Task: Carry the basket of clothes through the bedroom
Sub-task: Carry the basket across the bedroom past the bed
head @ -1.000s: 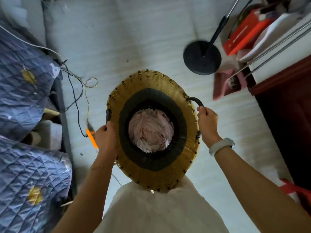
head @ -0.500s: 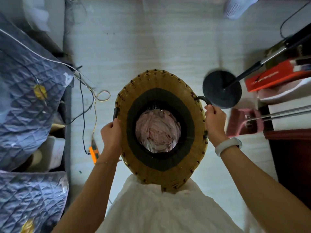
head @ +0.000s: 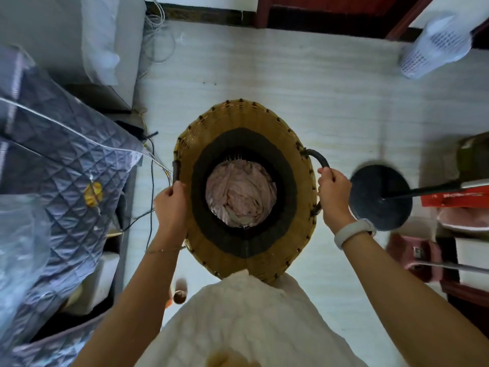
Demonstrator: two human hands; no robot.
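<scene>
Your woven basket (head: 246, 133) sits at frame centre, held off the pale floor (head: 304, 83) directly in front of your white garment (head: 254, 319). Pink clothes (head: 239, 194) lie bunched at its bottom, inside a dark inner band.

Your left hand (head: 170, 205) is wrapped tight around the dark handle at the basket's 9 o'clock edge; fingers curl over the rim. Your right hand (head: 334, 193) is clenched on the black loop handle (head: 317, 157) at 3 o'clock, with a white wristband (head: 353, 233) on that wrist.

At 9 o'clock from the basket: a grey quilted bedcover (head: 60, 160), with loose cables (head: 152, 181) trailing just beside your left hand. At 3 o'clock: a round black stand base (head: 381, 198), near your right hand. At 1 o'clock, well apart: a white perforated bin (head: 434, 49). At 12 o'clock, along the far wall: dark red wooden furniture (head: 330, 9).
</scene>
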